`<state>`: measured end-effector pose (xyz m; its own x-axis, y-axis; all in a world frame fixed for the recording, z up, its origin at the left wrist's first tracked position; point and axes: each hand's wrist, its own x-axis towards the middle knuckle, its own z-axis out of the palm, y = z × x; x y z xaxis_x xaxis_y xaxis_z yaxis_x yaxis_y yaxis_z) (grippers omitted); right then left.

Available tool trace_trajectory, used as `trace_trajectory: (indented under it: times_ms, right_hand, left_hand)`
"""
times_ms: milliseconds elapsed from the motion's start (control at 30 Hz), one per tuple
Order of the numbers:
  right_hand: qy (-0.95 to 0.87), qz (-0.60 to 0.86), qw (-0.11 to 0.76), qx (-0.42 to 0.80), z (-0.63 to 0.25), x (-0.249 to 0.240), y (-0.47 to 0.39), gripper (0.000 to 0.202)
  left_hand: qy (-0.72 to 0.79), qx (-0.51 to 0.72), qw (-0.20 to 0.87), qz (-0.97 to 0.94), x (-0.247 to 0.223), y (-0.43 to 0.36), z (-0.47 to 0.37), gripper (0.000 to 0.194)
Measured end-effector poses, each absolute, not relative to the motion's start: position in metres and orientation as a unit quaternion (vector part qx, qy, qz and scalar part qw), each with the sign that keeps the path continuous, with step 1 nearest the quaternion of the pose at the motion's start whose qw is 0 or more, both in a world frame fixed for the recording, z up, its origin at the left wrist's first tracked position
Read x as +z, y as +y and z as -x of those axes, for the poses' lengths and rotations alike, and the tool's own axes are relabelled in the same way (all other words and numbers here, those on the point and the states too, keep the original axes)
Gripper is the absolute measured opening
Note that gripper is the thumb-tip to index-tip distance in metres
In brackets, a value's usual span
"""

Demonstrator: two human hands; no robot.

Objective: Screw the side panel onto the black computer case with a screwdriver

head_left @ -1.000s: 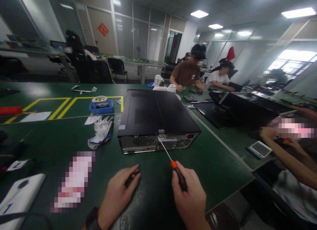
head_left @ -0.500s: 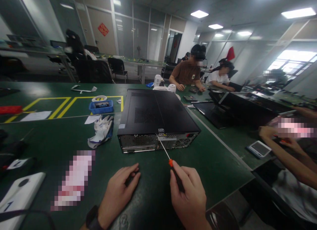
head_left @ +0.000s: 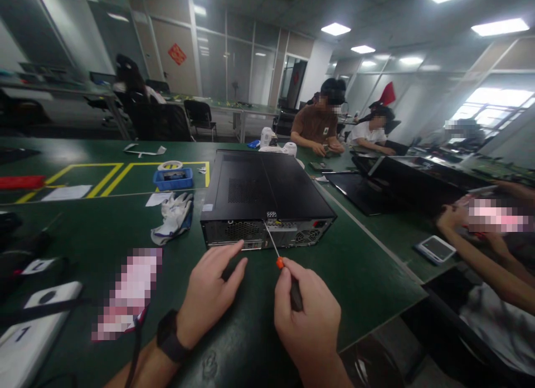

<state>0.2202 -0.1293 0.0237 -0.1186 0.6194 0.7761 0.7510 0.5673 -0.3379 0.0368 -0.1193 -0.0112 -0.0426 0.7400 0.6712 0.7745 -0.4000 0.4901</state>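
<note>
A black desktop computer case (head_left: pixel 288 182) lies flat on the green table, its rear panel with vents and ports facing me. My right hand (head_left: pixel 309 310) is closed around the dark handle of a screwdriver (head_left: pixel 280 262) with an orange collar. The thin shaft slants up to the left, and its tip meets the upper rear edge of the case near the middle. Whether the tip sits in a screw is too small to tell. My left hand (head_left: pixel 215 290) hovers just in front of the rear panel's left part, thumb and index finger apart, holding nothing.
Left of the case lie a work glove (head_left: pixel 173 215) and a blue tray (head_left: pixel 173 179) with a tape roll (head_left: pixel 169 165) behind it. A white device (head_left: pixel 42 326) marked 1 is at lower left. A co-worker's arms (head_left: pixel 472 254) reach in at right, near a small grey-screened device (head_left: pixel 435 249).
My left hand has moved forward and slightly right, closer to the rear panel. My right hand has shifted a little left and up, the screwdriver now steeper, its tip still at the case edge.
</note>
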Motion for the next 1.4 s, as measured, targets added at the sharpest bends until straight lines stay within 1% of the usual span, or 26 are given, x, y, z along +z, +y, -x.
trace_trajectory:
  times_ms: [67,133,300,400,567,767,933,1033,1133,1267,1400]
  right_hand:
    - [-0.723,0.481,0.494,-0.047,-0.219,0.023,-0.131,0.016]
    - [-0.71,0.505,0.489,-0.036,-0.218,0.022,-0.134,0.015]
    - [-0.713,0.5,0.488,-0.064,-0.221,0.017,-0.138,0.011]
    - [-0.704,0.495,0.504,-0.076,-0.223,0.019,-0.136,0.012]
    - [-0.699,0.498,0.511,-0.056,-0.224,0.023,-0.133,0.012]
    - [-0.68,0.511,0.518,-0.092,-0.219,0.024,-0.134,0.016]
    - [-0.681,0.511,0.513,-0.105,-0.221,0.028,-0.128,0.009]
    - [-0.678,0.498,0.533,-0.094,-0.223,0.028,-0.126,0.008]
    - [-0.672,0.491,0.547,-0.091,-0.221,0.023,-0.127,0.013]
    - [-0.687,0.465,0.551,-0.095,-0.22,0.015,-0.127,0.008]
    - [-0.678,0.454,0.574,-0.074,-0.221,0.007,-0.125,0.013]
  left_hand:
    - [-0.538,-0.484,0.038,0.689,-0.001,-0.11,-0.043,0.031]
    - [-0.53,-0.497,0.069,0.684,0.007,-0.1,-0.048,0.031]
    - [-0.524,-0.465,0.137,0.7,0.018,-0.075,-0.052,0.038]
    - [-0.526,-0.444,0.144,0.711,0.017,-0.061,-0.05,0.04]
    - [-0.524,-0.418,0.131,0.73,0.009,-0.048,-0.049,0.035]
    - [-0.526,-0.464,0.133,0.7,0.003,-0.042,-0.054,0.027]
    - [-0.52,-0.482,0.147,0.69,-0.001,-0.038,-0.055,0.022]
    - [-0.515,-0.479,0.16,0.693,-0.003,-0.036,-0.054,0.022]
    - [-0.51,-0.474,0.169,0.698,-0.005,-0.035,-0.053,0.023]
    - [-0.511,-0.475,0.171,0.696,-0.005,-0.035,-0.053,0.023]
    - [-0.513,-0.471,0.172,0.697,-0.006,-0.035,-0.053,0.023]
